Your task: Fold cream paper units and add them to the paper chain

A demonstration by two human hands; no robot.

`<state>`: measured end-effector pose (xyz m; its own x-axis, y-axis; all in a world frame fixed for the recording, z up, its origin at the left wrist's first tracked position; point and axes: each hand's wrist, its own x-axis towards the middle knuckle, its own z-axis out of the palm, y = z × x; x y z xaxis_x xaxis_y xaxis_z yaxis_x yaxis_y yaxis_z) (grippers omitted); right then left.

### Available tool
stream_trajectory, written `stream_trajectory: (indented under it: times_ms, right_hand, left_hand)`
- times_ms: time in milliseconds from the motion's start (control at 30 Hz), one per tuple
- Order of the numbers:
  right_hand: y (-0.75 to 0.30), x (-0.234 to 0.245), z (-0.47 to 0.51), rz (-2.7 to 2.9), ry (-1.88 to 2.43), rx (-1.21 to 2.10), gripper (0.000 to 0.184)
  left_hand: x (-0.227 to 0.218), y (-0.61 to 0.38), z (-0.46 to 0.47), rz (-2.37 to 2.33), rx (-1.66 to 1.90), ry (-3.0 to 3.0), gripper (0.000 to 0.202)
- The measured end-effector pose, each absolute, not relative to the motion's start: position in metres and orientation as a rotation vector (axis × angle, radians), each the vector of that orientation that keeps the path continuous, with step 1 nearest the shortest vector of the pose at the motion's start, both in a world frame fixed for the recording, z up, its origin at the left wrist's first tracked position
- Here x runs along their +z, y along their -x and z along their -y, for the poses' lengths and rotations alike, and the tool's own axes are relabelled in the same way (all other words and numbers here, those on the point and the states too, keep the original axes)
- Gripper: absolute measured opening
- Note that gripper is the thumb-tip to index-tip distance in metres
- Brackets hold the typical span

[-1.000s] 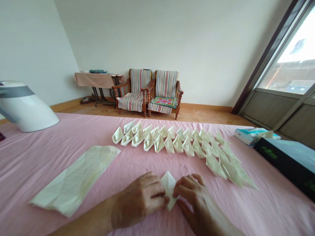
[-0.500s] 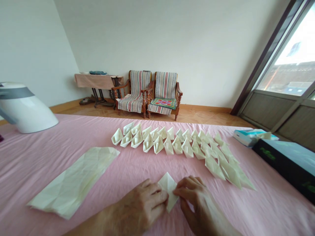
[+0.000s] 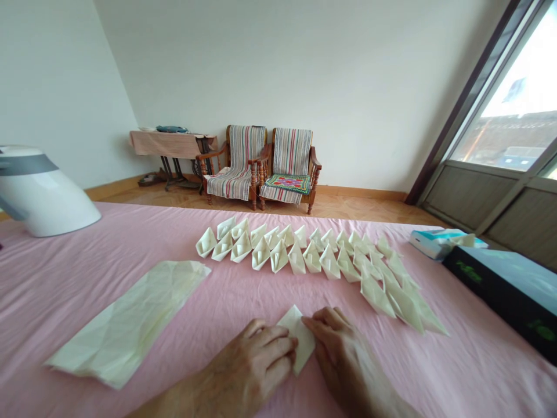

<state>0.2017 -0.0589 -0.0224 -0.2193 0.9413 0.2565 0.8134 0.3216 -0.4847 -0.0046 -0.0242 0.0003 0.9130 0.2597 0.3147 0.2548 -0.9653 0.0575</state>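
A small diamond of folded cream paper (image 3: 304, 343) lies on the pink cloth in front of me, between both hands. Bent fingers of my left hand (image 3: 257, 359) press down on its left side and cover part of it. My right hand (image 3: 342, 351) is closed at its upper right edge, thumb and forefinger against the paper. Just beyond stand folded paper boats (image 3: 261, 255) in two long rows, with larger ones (image 3: 378, 295) bunched at the right end. To the left, creased paper sheets (image 3: 134, 319) lie flat in a loose pile.
A white and grey jug (image 3: 61, 200) stands at the far left of the pink-covered surface (image 3: 243, 290). On the right are a blue and white tissue pack (image 3: 429, 244) and a black box (image 3: 496, 293). Two wooden armchairs (image 3: 289, 157) stand by the back wall.
My right forefinger has moved up along the paper's right edge. The center crease that showed before is now covered by a smooth face of paper. My left hand stays on the left side.
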Motion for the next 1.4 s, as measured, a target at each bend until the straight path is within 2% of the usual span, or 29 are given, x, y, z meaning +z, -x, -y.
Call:
stream_trajectory:
  times_ms: [233,367,500,600,700,1133,1233,1400]
  right_hand:
    - [-0.201,-0.015,0.057,2.158,1.508,0.316,0.026]
    - [-0.199,-0.015,0.056,2.174,1.514,0.301,0.026]
    - [-0.198,-0.017,0.056,2.176,1.492,0.269,0.029]
    - [-0.197,-0.018,0.057,2.211,1.483,0.233,0.030]
    - [-0.196,-0.019,0.056,2.238,1.499,0.193,0.032]
    - [-0.194,-0.029,0.042,2.187,1.569,0.051,0.049]
    - [-0.198,-0.029,0.044,2.101,1.541,0.075,0.046]
    - [-0.200,-0.018,0.053,2.154,1.538,0.199,0.033]
  left_hand:
    - [-0.016,0.008,0.025,-0.519,0.510,-2.961,0.027]
    - [0.000,0.007,0.031,-0.540,0.448,-2.987,0.028]
    - [0.021,0.007,0.038,-0.634,0.319,-3.049,0.042]
    - [0.013,0.007,0.035,-0.619,0.308,-3.061,0.037]
    - [-0.006,0.008,0.030,-0.562,0.440,-3.059,0.028]
    - [-0.006,0.008,0.033,-0.591,0.421,-3.107,0.032]
    - [0.006,0.009,0.038,-0.673,0.313,-3.105,0.033]
    - [0.021,0.007,0.044,-0.724,0.334,-3.132,0.036]
